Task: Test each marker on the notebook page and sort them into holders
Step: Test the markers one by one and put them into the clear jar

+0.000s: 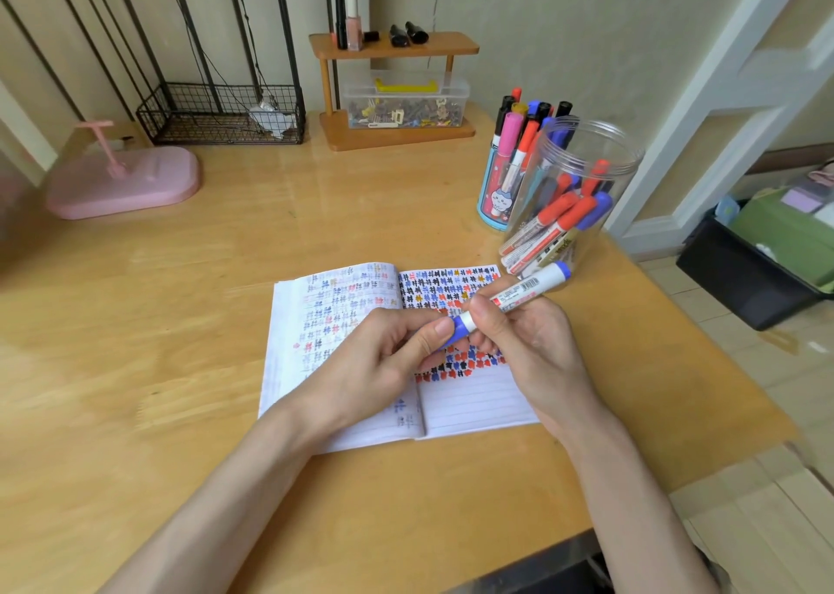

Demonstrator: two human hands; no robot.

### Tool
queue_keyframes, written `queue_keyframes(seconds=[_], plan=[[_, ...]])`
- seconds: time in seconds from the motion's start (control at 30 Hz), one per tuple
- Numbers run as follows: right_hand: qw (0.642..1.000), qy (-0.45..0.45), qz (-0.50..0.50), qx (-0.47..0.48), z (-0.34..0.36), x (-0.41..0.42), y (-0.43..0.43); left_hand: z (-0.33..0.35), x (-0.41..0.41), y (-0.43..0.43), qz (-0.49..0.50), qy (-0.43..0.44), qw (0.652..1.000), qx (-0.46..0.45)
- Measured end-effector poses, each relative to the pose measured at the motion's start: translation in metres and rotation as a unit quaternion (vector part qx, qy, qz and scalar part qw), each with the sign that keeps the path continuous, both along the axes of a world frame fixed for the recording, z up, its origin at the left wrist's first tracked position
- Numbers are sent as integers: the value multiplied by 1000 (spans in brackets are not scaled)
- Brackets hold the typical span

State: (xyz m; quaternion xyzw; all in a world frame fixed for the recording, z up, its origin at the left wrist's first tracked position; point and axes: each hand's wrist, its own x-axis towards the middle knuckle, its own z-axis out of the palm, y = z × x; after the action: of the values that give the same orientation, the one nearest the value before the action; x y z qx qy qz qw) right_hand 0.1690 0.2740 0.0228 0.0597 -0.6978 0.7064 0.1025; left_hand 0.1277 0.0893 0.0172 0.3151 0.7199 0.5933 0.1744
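An open notebook lies on the wooden desk, its pages covered with rows of coloured test marks. Above it both hands hold one white marker with blue ends. My left hand pinches its blue cap between thumb and fingers. My right hand grips the white barrel. A clear plastic jar at the right holds several red and blue markers. Behind it a blue cartoon pen holder stands with several markers upright in it.
A wooden two-tier shelf with small bottles and a clear box of bits stands at the back. A black wire basket and a pink stand sit at the back left. The desk's right edge drops to the floor, where a black bin stands.
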Motion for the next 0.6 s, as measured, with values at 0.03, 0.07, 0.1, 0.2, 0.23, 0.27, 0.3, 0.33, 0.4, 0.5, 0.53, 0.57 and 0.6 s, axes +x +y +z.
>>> queue_keyframes(seconds=[0.03, 0.07, 0.1, 0.2, 0.23, 0.27, 0.3, 0.33, 0.4, 0.5, 0.53, 0.57, 0.6], plan=[[1000, 2, 3, 0, 1, 1, 0, 1, 0, 0, -11, -22, 1000, 8], [1000, 4, 5, 0, 2, 1, 0, 3, 0, 0, -20, -40, 999, 16], [1000, 6, 6, 1, 3, 1, -1, 3, 0, 0, -26, -53, 998, 23], [1000, 2, -23, -10, 1, -1, -5, 1, -1, -1, 4, -35, 999, 17], [999, -2, -42, -15, 0, -2, -7, -2, -2, -1, 38, 10, 999, -3], [998, -11, -57, -19, 0, -4, -9, -5, -2, -2, 74, 65, 995, -32], [997, -23, -69, -19, -1, -5, -11, -9, -3, -2, 108, 117, 985, -63], [996, -36, -76, -14, -2, -6, -13, -10, -4, -3, 134, 159, 974, -88], [995, -53, -86, 9, -6, -7, -14, -11, -3, -4, 157, 217, 956, -116], [993, -69, -90, 15, -9, -8, -12, -10, 0, -2, 139, 258, 948, -127], [994, -68, -86, 9, -9, -8, -10, -9, 0, -1, 128, 250, 952, -122], [995, -64, -80, 3, -9, -8, -8, -8, 0, -1, 120, 234, 958, -116], [995, -58, -75, -1, -9, -8, -7, -7, 0, -1, 113, 216, 964, -108]])
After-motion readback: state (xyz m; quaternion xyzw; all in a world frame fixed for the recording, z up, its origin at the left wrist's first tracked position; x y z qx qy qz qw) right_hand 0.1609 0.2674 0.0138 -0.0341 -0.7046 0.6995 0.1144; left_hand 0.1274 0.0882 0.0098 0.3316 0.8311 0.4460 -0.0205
